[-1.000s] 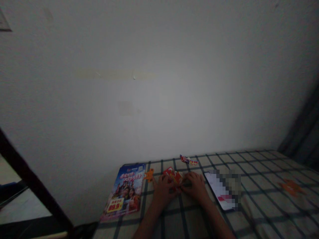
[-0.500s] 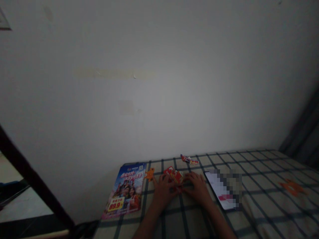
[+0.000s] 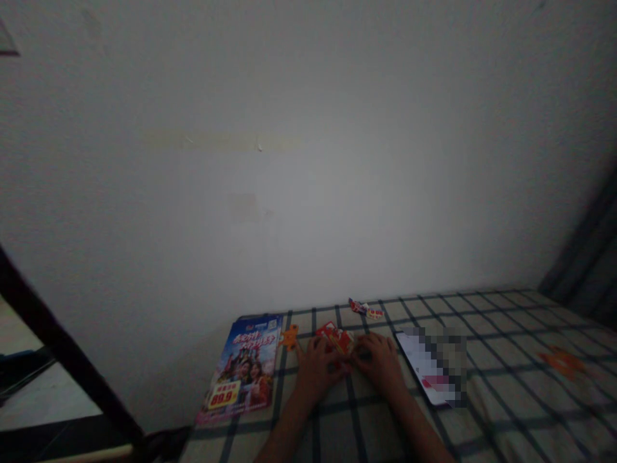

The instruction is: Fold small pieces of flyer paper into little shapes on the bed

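A red printed paper (image 3: pixel 340 339), partly folded, lies on the checked cloth between my hands. My left hand (image 3: pixel 318 366) presses on its left side, with fingers bent over the paper. At its right edge, my right hand (image 3: pixel 378 360) pinches the paper between thumb and fingers. The fingers cover the near part of the paper, so its exact folds are hidden. Beyond my hands lies a small folded piece of printed paper (image 3: pixel 366 309). Just right of my right hand is a phone (image 3: pixel 419 360) with a lit screen, partly pixelated.
A stack of colourful flyers (image 3: pixel 248 366) lies at the left edge of the checked cloth (image 3: pixel 501 334). Orange patterns mark the cloth. A pale wall (image 3: pixel 308 193) rises behind, a dark slanted bar (image 3: pixel 62 347) stands left and a dark curtain (image 3: pixel 588 251) hangs right.
My right hand's fingers have shifted slightly and drawn closer together at the paper's right edge. My left hand and the other things stay nearly in place.
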### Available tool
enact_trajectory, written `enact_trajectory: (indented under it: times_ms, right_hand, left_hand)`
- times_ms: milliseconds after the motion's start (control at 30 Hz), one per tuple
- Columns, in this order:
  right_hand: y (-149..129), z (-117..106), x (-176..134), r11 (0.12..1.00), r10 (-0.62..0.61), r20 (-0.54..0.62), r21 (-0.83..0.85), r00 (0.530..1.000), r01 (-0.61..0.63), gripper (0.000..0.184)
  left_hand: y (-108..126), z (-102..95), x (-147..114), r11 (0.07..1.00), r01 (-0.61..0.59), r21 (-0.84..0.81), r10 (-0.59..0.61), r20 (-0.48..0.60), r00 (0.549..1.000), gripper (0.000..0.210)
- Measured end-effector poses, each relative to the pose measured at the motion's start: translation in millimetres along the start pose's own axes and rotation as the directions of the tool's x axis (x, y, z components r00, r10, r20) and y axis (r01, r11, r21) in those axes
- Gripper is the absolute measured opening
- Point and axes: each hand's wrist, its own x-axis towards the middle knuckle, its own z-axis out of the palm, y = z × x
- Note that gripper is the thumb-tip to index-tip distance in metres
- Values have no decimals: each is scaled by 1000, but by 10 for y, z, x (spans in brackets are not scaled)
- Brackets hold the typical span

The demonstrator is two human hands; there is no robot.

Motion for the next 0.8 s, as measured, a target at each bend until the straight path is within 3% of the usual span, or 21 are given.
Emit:
enact_trajectory:
  times_ms: [400,800]
  right_hand:
    - [-56,11,151,996,25,-51,-81,998,-29,6]
    - [74,79,140,999,-9,-57,39,998,12,9]
  left_hand:
    - [-8,14,9,1000,-4,2,4,-14,1000,35]
    - [3,51,9,1000,10,-7,-11,-35,999,34]
